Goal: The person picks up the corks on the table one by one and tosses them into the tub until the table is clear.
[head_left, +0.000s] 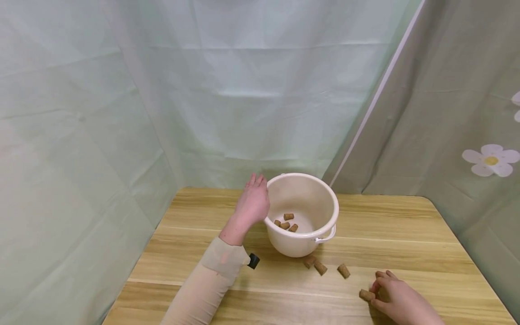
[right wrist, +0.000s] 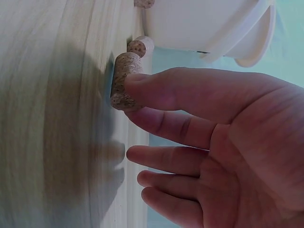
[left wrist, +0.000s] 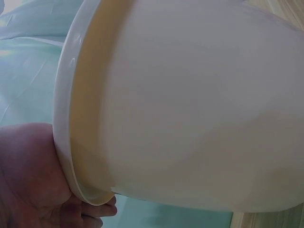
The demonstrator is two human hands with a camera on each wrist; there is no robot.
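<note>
My left hand [head_left: 253, 203] holds the left rim of a cream bucket [head_left: 286, 243]. Against that rim [left wrist: 64, 90] the palm presses in the left wrist view, its bent fingertips [left wrist: 97, 211] showing just past the edge; the thumb cannot be made out. Several corks [head_left: 289, 216] lie on the bucket's floor. At the front right, my right hand [head_left: 400, 295] pinches another cork [right wrist: 124, 78] between thumb and index finger, low over the table. The other fingers of that hand stay apart from it.
On the wooden table [head_left: 195, 262], one cork [head_left: 343, 271] lies right of two corks [head_left: 320, 268] that sit close together by the bucket's base. The bucket's handle [head_left: 327, 235] hangs at its front right. Pale curtains [head_left: 243, 104] surround the table.
</note>
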